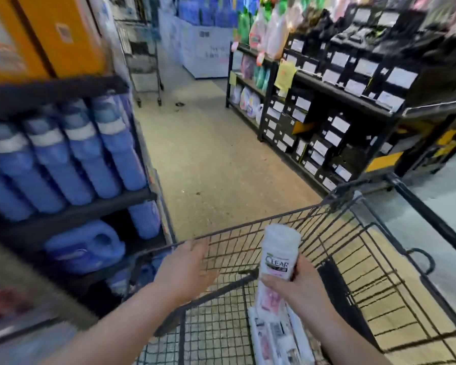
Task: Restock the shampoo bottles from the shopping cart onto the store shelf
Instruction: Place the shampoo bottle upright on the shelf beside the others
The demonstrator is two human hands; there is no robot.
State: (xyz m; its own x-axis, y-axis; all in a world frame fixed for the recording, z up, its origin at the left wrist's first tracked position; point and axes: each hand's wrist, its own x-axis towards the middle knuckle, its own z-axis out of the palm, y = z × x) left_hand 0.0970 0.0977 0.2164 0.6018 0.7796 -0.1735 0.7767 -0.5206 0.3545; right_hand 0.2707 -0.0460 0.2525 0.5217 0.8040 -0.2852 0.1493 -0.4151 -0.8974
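My right hand [298, 285] grips a white shampoo bottle [278, 255] with a pink lower label, held upright above the black wire shopping cart [374, 259]. More white and pink shampoo bottles [277, 338] lie flat on the cart floor below it. My left hand [187, 270] hovers over the cart's front left corner, fingers loosely extended and holding nothing. The store shelf [71, 206] on the left is a dark rack holding blue bottles.
Blue bottles [71, 154] and a blue jug [87, 246] fill the left rack, with orange boxes [55, 32] above. A dark shelf of black boxes [334, 106] lines the right. The tan aisle floor [208, 154] runs ahead to a wire cart [145, 61].
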